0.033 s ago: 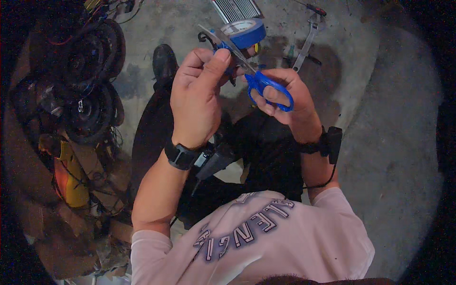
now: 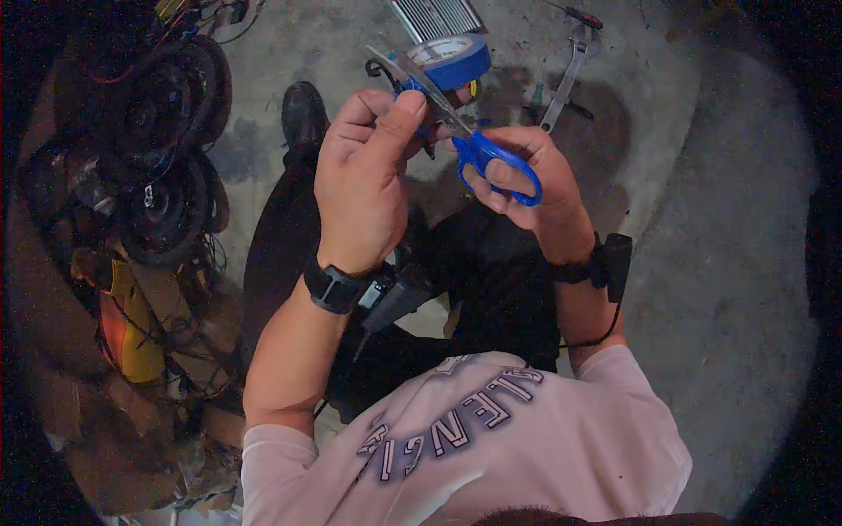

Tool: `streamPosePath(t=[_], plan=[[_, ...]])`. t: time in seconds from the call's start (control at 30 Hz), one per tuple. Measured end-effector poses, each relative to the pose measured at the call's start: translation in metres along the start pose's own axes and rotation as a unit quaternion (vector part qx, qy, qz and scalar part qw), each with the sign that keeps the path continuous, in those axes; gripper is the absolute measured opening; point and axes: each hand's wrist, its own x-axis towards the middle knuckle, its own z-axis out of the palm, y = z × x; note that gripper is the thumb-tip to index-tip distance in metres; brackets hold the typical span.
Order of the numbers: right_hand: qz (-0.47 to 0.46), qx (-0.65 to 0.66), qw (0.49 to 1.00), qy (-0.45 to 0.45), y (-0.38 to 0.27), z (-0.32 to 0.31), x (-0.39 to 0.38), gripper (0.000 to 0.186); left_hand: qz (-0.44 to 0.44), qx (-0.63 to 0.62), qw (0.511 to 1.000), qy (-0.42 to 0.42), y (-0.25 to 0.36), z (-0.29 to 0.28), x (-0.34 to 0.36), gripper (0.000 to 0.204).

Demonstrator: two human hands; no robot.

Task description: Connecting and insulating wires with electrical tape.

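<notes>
My right hand (image 2: 535,171) is closed on a pair of scissors (image 2: 471,140), its fingers in the blue handles. The blades are parted and reach left across the fingertips of my left hand (image 2: 364,184). That hand is pinched around a thin black cable (image 2: 377,67), whose curved end shows above the fingers. A strip of blue tape lies between the blades at the cable. Just beyond sits a roll of blue tape (image 2: 465,68); whether it hangs from the strip or rests on something I cannot tell. My left fingertips are partly hidden.
On the concrete floor (image 2: 719,219) ahead lie a ribbed silver metal block (image 2: 436,16), a wrench (image 2: 566,83) and a screwdriver (image 2: 583,17). To the left are dark round wheel-like parts (image 2: 162,206), a yellow-orange piece (image 2: 133,329) and cardboard (image 2: 132,443).
</notes>
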Motion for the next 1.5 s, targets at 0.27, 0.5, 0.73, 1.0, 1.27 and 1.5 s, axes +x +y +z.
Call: streamPosePath(t=[0.27,0.5,0.73,1.0,1.27,1.5], plan=[[-0.069,0.026,0.995,0.061,0.005,0.014,-0.001,0.037,0.018,0.092,0.995,0.019,-0.01,-0.005,-0.001,0.008],[-0.022,0.01,0.998,0.061,0.001,0.008,-0.001,0.034,-0.007,0.112,0.994,0.011,-0.004,-0.005,-0.001,0.009],[0.041,-0.103,0.993,0.042,-0.006,-0.004,-0.003,0.026,0.002,0.113,0.994,0.0,-0.004,-0.007,-0.001,0.01],[-0.01,-0.071,0.997,0.022,-0.001,0.004,0.0,0.026,-0.001,0.105,0.994,-0.01,-0.002,-0.007,-0.004,0.009],[-0.04,0.0,0.997,0.061,0.005,0.013,-0.003,0.031,-0.036,0.137,0.99,0.001,-0.002,-0.007,-0.005,0.015],[-0.01,-0.049,0.998,0.048,0.0,0.008,-0.001,0.027,-0.022,0.101,0.994,-0.016,-0.002,-0.013,-0.005,0.008]])
